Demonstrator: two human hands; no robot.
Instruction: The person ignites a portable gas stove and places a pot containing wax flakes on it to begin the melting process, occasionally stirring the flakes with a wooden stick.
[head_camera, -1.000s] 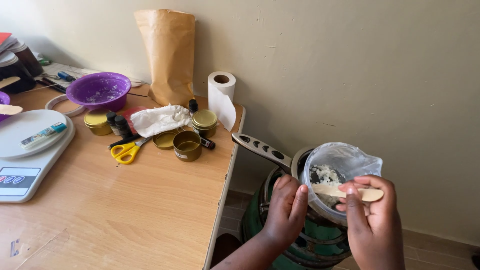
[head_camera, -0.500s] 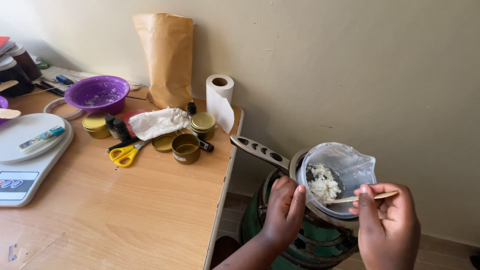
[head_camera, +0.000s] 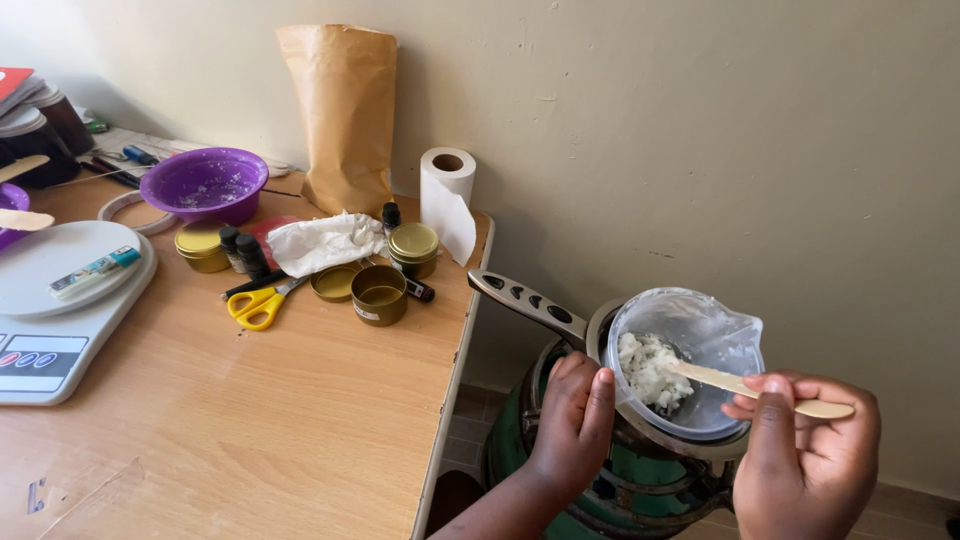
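a: what do the two hands have?
b: the left hand (head_camera: 572, 420) grips the side of one clear plastic cup (head_camera: 690, 345), fingers (head_camera: 598, 405) wrapped against its wall. the right hand (head_camera: 808, 462) has its fingers pinched tight on one flat wooden stick (head_camera: 745, 387).

a: where's the cup?
b: tilted over a metal pan (head_camera: 600, 325) with one long grey handle, which sits on a green burner (head_camera: 620, 480) just off the tabletop's (head_camera: 250, 400) right edge. one clump of white crumbly stuff (head_camera: 645, 368) lies inside the cup, and the stick's far end touches it.

a: count what's on the tabletop.
b: one purple bowl (head_camera: 204, 184) in full view, and a sliver of another at the left edge. one white kitchen scale (head_camera: 60, 310) with a small lighter-like stick lying on it. one pair of yellow-handled scissors (head_camera: 255, 300). gold tins (head_camera: 378, 294): three bodies, two of them lidded, and one loose lid lying beside the open one. small dark bottles (head_camera: 243, 250): two standing by the left tin, one behind the crumpled white paper (head_camera: 322, 241), one lying on its side near the open tin.

a: against the wall?
b: one brown paper bag (head_camera: 345, 115) standing upright, one roll of white tissue (head_camera: 446, 200) just beside it.
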